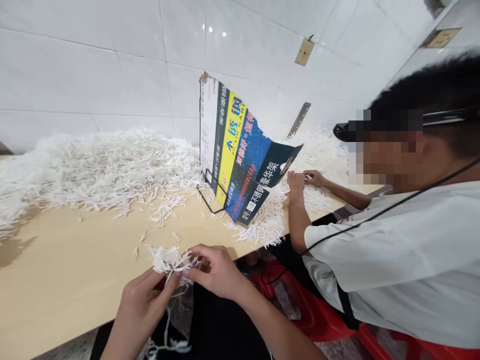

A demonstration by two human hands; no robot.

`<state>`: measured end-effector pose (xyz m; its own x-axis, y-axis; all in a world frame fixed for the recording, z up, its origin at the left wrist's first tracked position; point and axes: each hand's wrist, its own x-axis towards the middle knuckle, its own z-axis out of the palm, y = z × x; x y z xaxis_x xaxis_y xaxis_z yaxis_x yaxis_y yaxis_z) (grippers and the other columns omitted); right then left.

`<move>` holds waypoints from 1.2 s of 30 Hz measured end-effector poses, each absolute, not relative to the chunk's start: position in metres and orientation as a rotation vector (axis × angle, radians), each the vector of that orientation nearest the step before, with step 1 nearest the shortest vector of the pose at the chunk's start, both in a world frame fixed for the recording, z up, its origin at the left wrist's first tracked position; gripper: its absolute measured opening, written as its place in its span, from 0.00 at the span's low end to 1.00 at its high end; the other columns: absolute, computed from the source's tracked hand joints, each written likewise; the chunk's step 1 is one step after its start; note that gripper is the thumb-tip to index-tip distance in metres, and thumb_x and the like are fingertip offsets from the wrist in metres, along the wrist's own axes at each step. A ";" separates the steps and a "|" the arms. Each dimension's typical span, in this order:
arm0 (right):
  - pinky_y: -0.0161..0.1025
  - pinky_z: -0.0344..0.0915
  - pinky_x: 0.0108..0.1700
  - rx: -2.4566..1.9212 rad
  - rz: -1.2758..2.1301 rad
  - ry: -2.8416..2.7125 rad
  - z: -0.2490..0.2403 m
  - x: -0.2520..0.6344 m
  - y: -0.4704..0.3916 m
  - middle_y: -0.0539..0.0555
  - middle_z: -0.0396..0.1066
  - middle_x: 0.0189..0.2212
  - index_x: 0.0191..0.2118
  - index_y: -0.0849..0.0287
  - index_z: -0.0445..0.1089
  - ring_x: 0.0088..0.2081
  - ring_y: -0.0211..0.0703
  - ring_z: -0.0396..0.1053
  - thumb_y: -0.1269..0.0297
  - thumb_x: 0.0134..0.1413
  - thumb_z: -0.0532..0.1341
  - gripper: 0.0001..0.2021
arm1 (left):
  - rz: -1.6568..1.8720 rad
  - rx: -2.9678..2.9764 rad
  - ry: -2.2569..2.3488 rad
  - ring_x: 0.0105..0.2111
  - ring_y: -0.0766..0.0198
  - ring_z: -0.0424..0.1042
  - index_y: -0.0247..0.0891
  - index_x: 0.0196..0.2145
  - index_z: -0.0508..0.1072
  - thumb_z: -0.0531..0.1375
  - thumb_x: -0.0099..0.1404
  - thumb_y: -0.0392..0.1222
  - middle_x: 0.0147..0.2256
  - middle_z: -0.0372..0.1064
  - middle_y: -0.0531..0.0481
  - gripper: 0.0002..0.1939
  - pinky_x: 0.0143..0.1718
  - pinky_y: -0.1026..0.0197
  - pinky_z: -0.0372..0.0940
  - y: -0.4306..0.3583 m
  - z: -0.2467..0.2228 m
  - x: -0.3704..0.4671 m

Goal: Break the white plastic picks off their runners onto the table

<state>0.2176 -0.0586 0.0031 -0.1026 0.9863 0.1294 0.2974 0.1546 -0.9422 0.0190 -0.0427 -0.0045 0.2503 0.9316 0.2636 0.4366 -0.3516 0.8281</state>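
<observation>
Tiled wall (93, 80) behind pale worktop (67, 280), cardboard divider (240, 155) standing on it. Nearer than divider: left hand (140, 297) and right hand (217, 272), both pinching white strand bundle (167, 260) by worktop edge. Dangling strand (167, 327) might snag if pulled, loosening bundle.

A wall (112, 70) runs along the far side of the counter (75, 280). A large heap (112, 157) spreads over the counter's far left; a second heap (268, 222) lies to the right. Between them stands a cardboard sheet (240, 150), a wire stand (213, 211) at its foot, a bar (300, 120) behind its right side. At the near edge, a bundle (168, 260) sits between left hand (146, 295) and right hand (215, 272). A co-worker (393, 265) sits at right.
</observation>
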 end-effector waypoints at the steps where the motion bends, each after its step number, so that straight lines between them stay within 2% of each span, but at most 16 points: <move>1: 0.32 0.63 0.31 -1.267 0.988 -1.613 0.004 0.219 -0.054 0.51 0.78 0.32 0.42 0.58 0.80 0.28 0.37 0.68 0.59 0.55 0.69 0.11 | 1.010 1.887 1.230 0.22 0.66 0.63 0.36 0.25 0.78 0.62 0.65 0.55 0.22 0.69 0.51 0.20 0.23 0.67 0.59 -0.041 -0.006 0.018; 4: 0.31 0.61 0.31 -1.207 0.948 -1.665 0.006 0.222 -0.045 0.50 0.77 0.30 0.36 0.59 0.80 0.28 0.37 0.67 0.59 0.58 0.68 0.09 | 0.937 1.831 1.248 0.25 0.64 0.67 0.35 0.26 0.78 0.62 0.65 0.55 0.23 0.70 0.50 0.20 0.28 0.67 0.62 -0.039 -0.011 0.017; 10: 0.32 0.59 0.31 -1.230 0.978 -1.580 0.010 0.218 -0.047 0.50 0.74 0.28 0.34 0.60 0.80 0.29 0.37 0.66 0.58 0.62 0.64 0.12 | 0.831 1.680 1.270 0.24 0.62 0.68 0.35 0.24 0.75 0.60 0.65 0.59 0.21 0.70 0.50 0.24 0.25 0.66 0.62 -0.032 -0.022 0.015; 13: 0.33 0.60 0.31 -1.311 0.951 -1.496 0.006 0.215 -0.044 0.49 0.71 0.22 0.26 0.61 0.77 0.27 0.38 0.66 0.57 0.61 0.65 0.16 | 0.819 1.703 1.281 0.20 0.64 0.66 0.36 0.21 0.72 0.60 0.65 0.57 0.19 0.69 0.51 0.23 0.23 0.66 0.61 -0.032 -0.027 0.012; 15: 0.33 0.61 0.27 -1.316 1.026 -1.260 0.001 0.214 -0.039 0.49 0.69 0.19 0.25 0.61 0.76 0.23 0.37 0.66 0.54 0.61 0.65 0.18 | 0.859 1.734 1.336 0.18 0.65 0.65 0.37 0.19 0.71 0.59 0.64 0.54 0.16 0.67 0.52 0.22 0.21 0.66 0.59 -0.034 -0.030 0.011; 19: 0.33 0.65 0.22 -1.244 1.084 -0.793 -0.006 0.216 -0.028 0.53 0.73 0.26 0.32 0.63 0.77 0.19 0.35 0.66 0.49 0.62 0.62 0.19 | 0.974 1.695 1.528 0.17 0.66 0.62 0.38 0.17 0.67 0.57 0.65 0.51 0.14 0.63 0.53 0.22 0.21 0.66 0.56 -0.041 -0.026 0.011; 23: 0.34 0.68 0.28 -1.325 1.059 -1.046 -0.004 0.214 -0.027 0.56 0.77 0.33 0.40 0.61 0.80 0.25 0.36 0.68 0.52 0.61 0.65 0.16 | 0.874 1.699 1.510 0.16 0.68 0.59 0.38 0.15 0.65 0.59 0.63 0.51 0.13 0.60 0.54 0.22 0.21 0.66 0.53 -0.038 -0.014 0.017; 25: 0.33 0.67 0.29 -1.404 0.985 -1.100 -0.003 0.212 -0.026 0.54 0.75 0.32 0.46 0.60 0.79 0.26 0.36 0.67 0.54 0.57 0.68 0.16 | 0.833 1.664 1.484 0.17 0.67 0.61 0.38 0.16 0.65 0.58 0.63 0.50 0.14 0.63 0.53 0.22 0.22 0.65 0.54 -0.035 -0.010 0.021; 27: 0.33 0.65 0.29 -1.453 0.928 -1.159 -0.001 0.210 -0.025 0.50 0.71 0.30 0.54 0.59 0.76 0.25 0.35 0.64 0.55 0.55 0.70 0.23 | 0.818 1.599 1.504 0.18 0.66 0.64 0.38 0.17 0.67 0.56 0.65 0.49 0.15 0.67 0.52 0.20 0.23 0.65 0.55 -0.032 -0.008 0.026; 30: 0.34 0.62 0.31 -1.454 0.865 -1.276 0.004 0.209 -0.029 0.47 0.67 0.26 0.61 0.58 0.70 0.26 0.37 0.63 0.54 0.64 0.63 0.23 | 0.788 1.590 1.525 0.18 0.65 0.65 0.38 0.19 0.68 0.56 0.66 0.47 0.17 0.69 0.52 0.19 0.24 0.64 0.56 -0.030 -0.006 0.031; 33: 0.35 0.62 0.34 -1.431 0.836 -1.389 0.011 0.207 -0.037 0.49 0.70 0.27 0.55 0.57 0.75 0.29 0.39 0.66 0.55 0.69 0.57 0.18 | 0.779 1.551 1.483 0.19 0.66 0.66 0.37 0.20 0.70 0.55 0.68 0.48 0.18 0.70 0.52 0.20 0.24 0.64 0.57 -0.030 -0.001 0.032; 36: 0.35 0.61 0.35 -1.428 0.834 -1.562 0.011 0.206 -0.041 0.50 0.74 0.30 0.43 0.57 0.80 0.30 0.39 0.67 0.55 0.64 0.63 0.12 | 0.801 1.508 1.449 0.19 0.66 0.65 0.37 0.21 0.71 0.56 0.68 0.48 0.18 0.69 0.52 0.20 0.24 0.64 0.56 -0.031 0.001 0.028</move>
<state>0.2063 -0.0408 0.0107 0.0019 0.9895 0.1442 0.4306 0.1294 -0.8932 0.0283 -0.0309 0.0007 0.1151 0.9864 -0.1176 0.4252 0.0581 0.9032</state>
